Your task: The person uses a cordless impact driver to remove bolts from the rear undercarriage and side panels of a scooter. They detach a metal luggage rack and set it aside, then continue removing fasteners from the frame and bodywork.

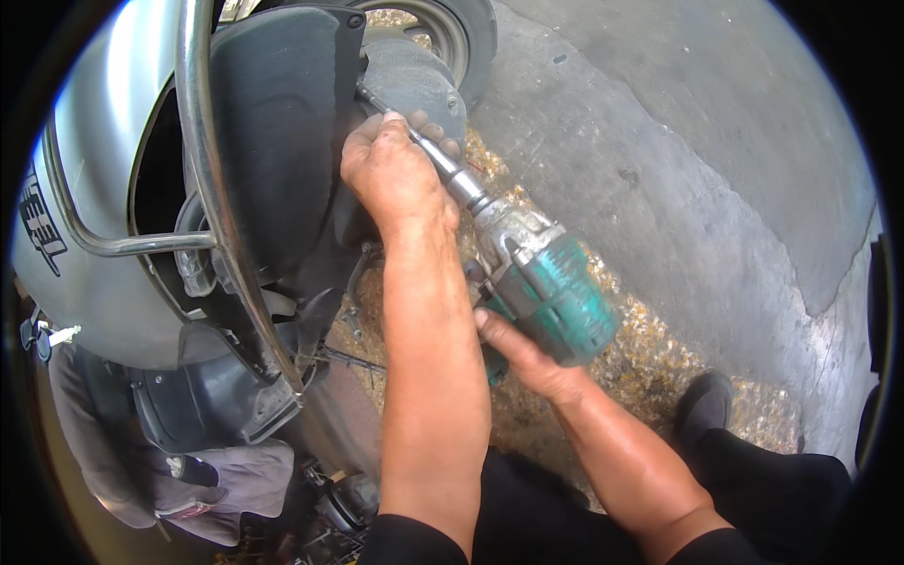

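A green cordless impact wrench [557, 297] points up and to the left, with a long silver socket extension [450, 169] on its nose. My right hand [524, 356] is closed round the wrench's handle, most of which is hidden behind the motor body. Farther up, my left hand [400, 168] wraps its fingers round the extension near its far end. The thin tip reaches the edge of a black plastic panel [275, 132] on a scooter; whether it sits on a fastener I cannot tell.
A bent chrome guard bar [202, 141] runs along the scooter's silver bodywork [104, 179] on the left. The wheel [476, 42] stands at the top. Below lies a grey cloth [254, 476]. Grey concrete [678, 169] spreads to the right, near my dark shoe [703, 403].
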The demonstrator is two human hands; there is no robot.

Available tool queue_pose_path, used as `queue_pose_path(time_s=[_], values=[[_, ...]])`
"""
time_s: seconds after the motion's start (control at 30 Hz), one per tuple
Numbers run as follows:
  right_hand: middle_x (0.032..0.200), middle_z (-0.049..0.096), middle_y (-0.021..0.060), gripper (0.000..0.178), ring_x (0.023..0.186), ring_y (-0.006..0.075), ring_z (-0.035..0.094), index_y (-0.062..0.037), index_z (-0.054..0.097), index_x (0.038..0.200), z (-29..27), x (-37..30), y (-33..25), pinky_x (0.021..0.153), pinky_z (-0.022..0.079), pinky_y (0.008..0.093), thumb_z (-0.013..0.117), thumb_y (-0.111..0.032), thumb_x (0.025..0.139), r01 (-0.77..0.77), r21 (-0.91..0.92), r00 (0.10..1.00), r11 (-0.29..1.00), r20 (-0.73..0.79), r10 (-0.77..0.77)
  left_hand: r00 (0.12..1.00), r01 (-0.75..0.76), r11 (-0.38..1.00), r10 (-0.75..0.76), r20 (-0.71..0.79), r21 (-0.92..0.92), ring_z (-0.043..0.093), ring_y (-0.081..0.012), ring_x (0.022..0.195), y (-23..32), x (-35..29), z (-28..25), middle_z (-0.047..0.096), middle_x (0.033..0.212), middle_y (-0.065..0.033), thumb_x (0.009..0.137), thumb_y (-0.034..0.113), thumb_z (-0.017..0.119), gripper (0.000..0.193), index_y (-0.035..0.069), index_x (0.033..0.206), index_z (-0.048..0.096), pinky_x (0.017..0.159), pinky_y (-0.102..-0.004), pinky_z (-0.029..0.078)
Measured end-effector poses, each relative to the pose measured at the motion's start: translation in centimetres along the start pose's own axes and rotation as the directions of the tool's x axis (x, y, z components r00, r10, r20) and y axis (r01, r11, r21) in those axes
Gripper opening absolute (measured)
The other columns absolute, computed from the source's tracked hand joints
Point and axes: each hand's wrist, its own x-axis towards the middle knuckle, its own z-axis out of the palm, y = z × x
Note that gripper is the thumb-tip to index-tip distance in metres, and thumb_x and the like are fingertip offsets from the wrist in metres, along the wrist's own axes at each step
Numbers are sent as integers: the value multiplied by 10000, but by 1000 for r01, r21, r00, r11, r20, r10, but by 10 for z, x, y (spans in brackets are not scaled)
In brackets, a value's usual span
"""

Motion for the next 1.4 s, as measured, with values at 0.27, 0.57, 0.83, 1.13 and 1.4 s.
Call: queue_pose_path(time_s=[0.27,0.57,0.83,1.13,1.4], values=[[958,687,124,309,849,248,674,-34,647,1075,-7,19,-6,762,531,334,706,-145,792,245,-491,965,836,43,-257,944,298,847,-191,270,-440,533,-178,682,12,17,-32,556,905,-140,959,86,421,142,-20,1040,470,537,-279,476],[885,703,33,236,778,91,630,-35,685,1025,0,8,-9,701,526,276,732,-63,796,67,-135,997,989,32,-63,970,239,798,-170,173,-553,514,-171,689,4,25,-7,519,886,-124,994,144,388,184,-23,983,463,558,-284,473],[970,630,70,250,880,220,588,-67,629,1095,-12,4,-30,738,477,362,680,-74,850,163,-301,986,939,74,-148,967,247,743,-146,210,-622,504,-148,619,1,32,5,538,860,-88,961,152,457,119,66,1042,441,528,-301,453],[1046,649,79,305,967,224,600,-62,628,1148,-23,1,-34,821,478,355,697,-73,851,331,-511,943,793,156,-293,985,167,770,-109,131,-616,460,-130,558,-4,33,15,496,766,-70,855,117,463,92,27,852,477,485,-296,417],[1057,662,105,294,986,279,615,-80,653,1120,-32,3,-28,831,482,392,712,-95,832,415,-640,900,647,187,-393,972,236,748,-171,163,-620,452,-142,548,-5,35,15,488,805,-87,848,90,483,68,32,879,465,493,-301,424]])
